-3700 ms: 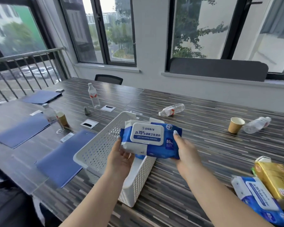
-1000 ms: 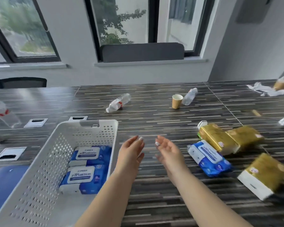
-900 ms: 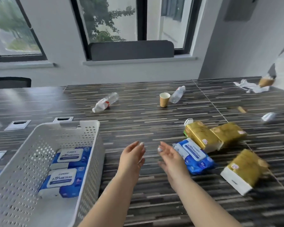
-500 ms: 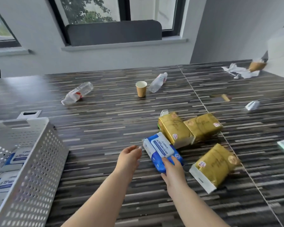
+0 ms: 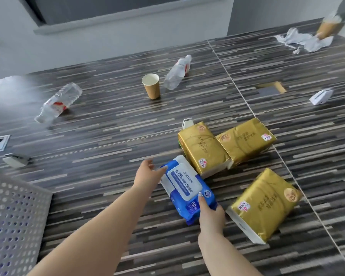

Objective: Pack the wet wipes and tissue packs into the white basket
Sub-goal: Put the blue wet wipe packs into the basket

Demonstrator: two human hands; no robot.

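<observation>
Both hands bracket the blue soft plastic wet-wipe pack (image 5: 186,188) along its long axis: left hand (image 5: 147,174) touching the far end, fingers straight, right hand (image 5: 211,215) gripping the near end.

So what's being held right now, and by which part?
The blue and white wet wipes pack: right hand grips its near end, left hand touches its far end.

Bare forearms; nails perhaps pale-polished.
</observation>
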